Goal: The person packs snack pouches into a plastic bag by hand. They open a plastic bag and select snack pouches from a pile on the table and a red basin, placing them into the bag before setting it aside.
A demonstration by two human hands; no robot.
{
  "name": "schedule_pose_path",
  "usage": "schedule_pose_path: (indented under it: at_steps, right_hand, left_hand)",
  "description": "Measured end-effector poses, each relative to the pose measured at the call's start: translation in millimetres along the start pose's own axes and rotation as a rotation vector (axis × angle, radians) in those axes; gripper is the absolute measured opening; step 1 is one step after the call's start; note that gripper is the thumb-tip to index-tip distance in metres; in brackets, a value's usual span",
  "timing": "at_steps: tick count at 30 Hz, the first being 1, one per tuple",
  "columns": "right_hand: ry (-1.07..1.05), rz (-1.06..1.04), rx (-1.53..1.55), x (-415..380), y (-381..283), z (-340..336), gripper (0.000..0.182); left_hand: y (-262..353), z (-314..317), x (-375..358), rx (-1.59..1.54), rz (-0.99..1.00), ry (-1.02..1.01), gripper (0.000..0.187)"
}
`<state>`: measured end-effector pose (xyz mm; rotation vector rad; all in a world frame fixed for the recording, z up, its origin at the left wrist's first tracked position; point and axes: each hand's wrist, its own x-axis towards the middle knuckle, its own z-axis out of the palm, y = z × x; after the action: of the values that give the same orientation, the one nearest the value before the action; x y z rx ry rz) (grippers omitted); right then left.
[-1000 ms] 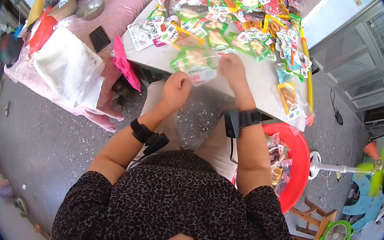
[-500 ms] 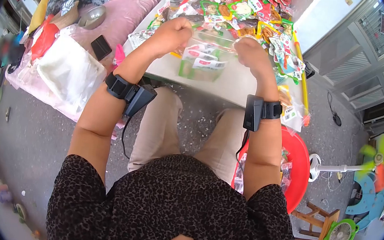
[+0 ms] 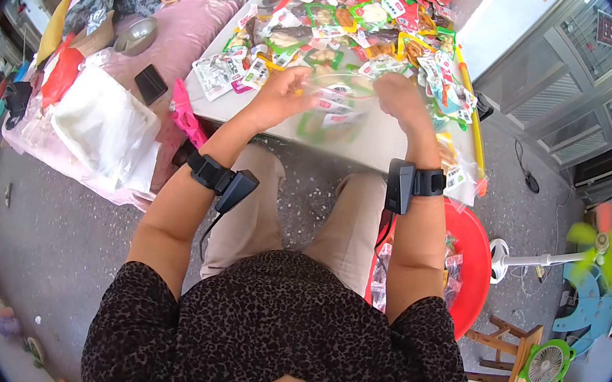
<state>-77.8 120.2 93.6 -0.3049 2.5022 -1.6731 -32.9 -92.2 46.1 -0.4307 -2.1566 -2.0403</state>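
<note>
A clear plastic bag (image 3: pixel 337 92), blurred by motion, hangs between my two hands over the near edge of the table. Inside it show white-and-green food packets (image 3: pixel 326 121). My left hand (image 3: pixel 284 98) is at the bag's left side, its fingers curled at the top edge and its thumb lower down. At the right top corner my right hand (image 3: pixel 401 100) is closed on the plastic, knuckles up. Just beyond both hands lies a heap of colourful sealed food packets (image 3: pixel 357 25), red, green, yellow and white.
The white table (image 3: pixel 372 149) has a yellow strip (image 3: pixel 474 128) along its right side. A red tub (image 3: pixel 474 265) with packets stands by my right arm. Left is a pink-covered bed (image 3: pixel 189 20) with a white tray (image 3: pixel 103 128). A fan (image 3: pixel 601 241) and wooden stool (image 3: pixel 523 351) stand right.
Both hands have come lower and nearer to me, the bag with them. My left hand's grip looks looser, its thumb farther from the fingers. The view has shifted slightly.
</note>
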Motion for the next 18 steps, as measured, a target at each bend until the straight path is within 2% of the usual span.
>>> schedule_pose_path:
  at_steps: [2, 6, 9, 12, 15, 16, 18]
  right_hand:
    - [-0.003, -0.022, -0.029, 0, 2, -1, 0.019]
    - [-0.029, -0.053, -0.098, -12, -1, -9, 0.023]
    - [-0.038, -0.128, -0.343, -25, 0, -25, 0.021]
    - [-0.024, -0.405, -0.288, -43, 4, -31, 0.026]
    - [-0.082, -0.485, -0.282, -70, -9, -17, 0.034]
    - [-0.139, -0.457, -0.270, -77, -11, -11, 0.032]
    - [-0.249, -0.397, -0.238, -90, -13, 3, 0.028]
  left_hand:
    - [-14, 0, 1, 0.240, 0.002, -0.009, 0.021]
    - [-21, -1, 6, 0.078, -0.043, -0.015, 0.019]
    - [-4, 3, -1, -0.034, -0.058, -0.068, 0.016]
    - [21, 11, -14, -0.161, -0.054, -0.132, 0.012]
    - [27, 9, -25, -0.043, -0.013, -0.210, 0.010]
    - [31, 10, -30, -0.048, 0.020, -0.239, 0.009]
    - [33, 13, -43, -0.111, -0.094, -0.248, 0.009]
